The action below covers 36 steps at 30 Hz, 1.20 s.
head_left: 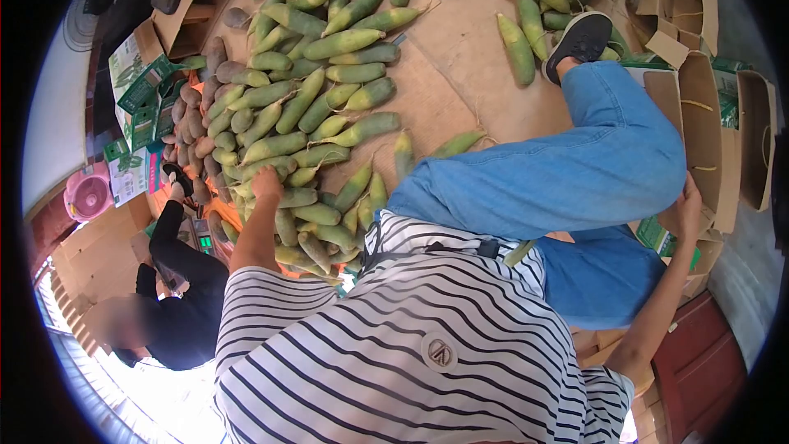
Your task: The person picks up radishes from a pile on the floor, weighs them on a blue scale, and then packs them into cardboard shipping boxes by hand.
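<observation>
My left hand (267,184) reaches down into a large heap of green radishes (341,128), fingers curled on the end of one green radish (281,166). The radishes are long, dark green at one end and paler at the other, some with thin roots. Off to the right, my right hand (689,207) is beside my bent knee, next to the flap of an open cardboard box (700,128). Its fingers look stretched out, and I see nothing held in it.
Brown-skinned roots (193,119) lie left of the radishes. More cardboard boxes (754,140) stand at right. A co-worker in black (193,304) sits at left near a scale with a green display (205,241). A pink fan-like object (88,193) is at far left. My shoe (582,40) rests near loose radishes.
</observation>
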Each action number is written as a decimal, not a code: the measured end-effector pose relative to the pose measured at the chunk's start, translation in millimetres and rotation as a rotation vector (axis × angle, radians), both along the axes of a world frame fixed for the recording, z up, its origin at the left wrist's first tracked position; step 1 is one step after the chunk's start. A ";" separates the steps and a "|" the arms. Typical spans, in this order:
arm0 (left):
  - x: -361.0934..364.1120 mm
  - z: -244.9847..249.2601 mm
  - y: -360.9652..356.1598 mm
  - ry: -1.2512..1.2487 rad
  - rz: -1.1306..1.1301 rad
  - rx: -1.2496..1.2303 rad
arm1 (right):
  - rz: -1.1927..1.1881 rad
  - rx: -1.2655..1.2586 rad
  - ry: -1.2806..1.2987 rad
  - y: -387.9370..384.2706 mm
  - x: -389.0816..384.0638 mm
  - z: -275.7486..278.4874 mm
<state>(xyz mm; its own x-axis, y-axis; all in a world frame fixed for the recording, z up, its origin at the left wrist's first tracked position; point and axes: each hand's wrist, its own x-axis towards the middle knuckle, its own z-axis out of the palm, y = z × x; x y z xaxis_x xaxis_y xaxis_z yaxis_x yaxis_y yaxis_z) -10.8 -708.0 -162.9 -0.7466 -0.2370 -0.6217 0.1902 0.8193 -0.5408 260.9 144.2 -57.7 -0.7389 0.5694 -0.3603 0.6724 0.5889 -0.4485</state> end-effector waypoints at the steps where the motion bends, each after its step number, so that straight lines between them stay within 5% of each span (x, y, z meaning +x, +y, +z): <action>1: -1.8 6.3 6.6 -0.019 -0.034 0.043 | -0.007 0.017 0.004 2.2 1.4 -3.4; 5: 1.7 1.7 52.0 -0.004 -0.164 0.274 | 0.033 0.053 -0.010 9.7 4.1 -6.5; 10: -11.7 -26.3 177.6 0.144 -0.090 0.856 | 0.058 0.118 -0.050 11.9 6.5 -5.9; 13: -40.5 -4.9 269.4 0.166 -0.014 1.264 | 0.051 0.087 -0.044 9.3 8.1 -6.7; 17: -60.8 19.1 289.0 0.225 0.075 1.633 | 0.004 0.014 -0.001 -0.8 2.2 -0.6; 23: 13.3 -70.1 118.8 -0.275 0.130 0.656 | -0.100 -0.194 0.075 -5.7 -1.0 0.3; 25: 70.6 -162.2 32.8 -0.400 -0.128 0.495 | -0.049 -0.196 0.054 -6.9 -0.9 4.2; 30: 113.7 -125.0 86.6 -0.135 0.348 0.381 | 0.065 -0.129 0.073 -25.8 -11.8 16.4; 33: 96.3 -98.1 123.5 -0.178 0.406 0.324 | 0.053 -0.109 0.085 -27.2 -10.7 18.0; 36: 79.6 -102.1 148.5 -0.122 0.272 0.623 | -0.137 -0.220 0.127 -5.6 3.5 -3.6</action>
